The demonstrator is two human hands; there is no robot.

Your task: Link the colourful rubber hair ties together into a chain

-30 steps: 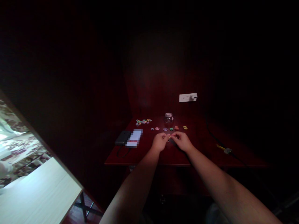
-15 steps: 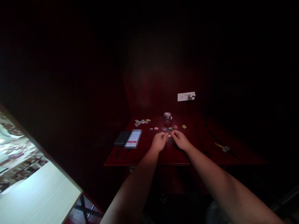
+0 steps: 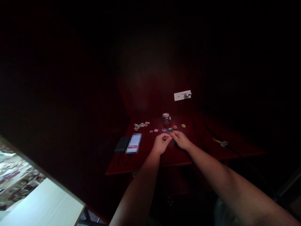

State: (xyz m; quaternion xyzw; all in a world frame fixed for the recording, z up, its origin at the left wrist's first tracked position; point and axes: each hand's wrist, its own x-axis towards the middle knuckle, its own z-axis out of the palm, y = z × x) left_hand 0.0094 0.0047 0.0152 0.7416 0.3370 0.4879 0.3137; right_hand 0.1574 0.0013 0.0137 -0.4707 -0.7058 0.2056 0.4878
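Note:
My left hand [image 3: 160,143] and my right hand [image 3: 181,140] meet over the middle of a dark red table [image 3: 188,150], fingertips pinched together on a small band [image 3: 169,137] between them. Just beyond the hands lies a row of small coloured bands [image 3: 167,129]. A heap of more coloured bands [image 3: 141,125] sits at the back left. A small glass jar [image 3: 166,118] stands behind the row.
A dark flat device [image 3: 121,144] with a blurred card [image 3: 134,143] on it lies at the table's left. A white wall socket [image 3: 182,95] has a plug in it. A cable with a yellow connector [image 3: 221,143] runs along the right. A pale table [image 3: 44,207] is at lower left.
The view has tilted and shifted slightly left. Both hands stay pinched together at the same place on the table, moving only a little.

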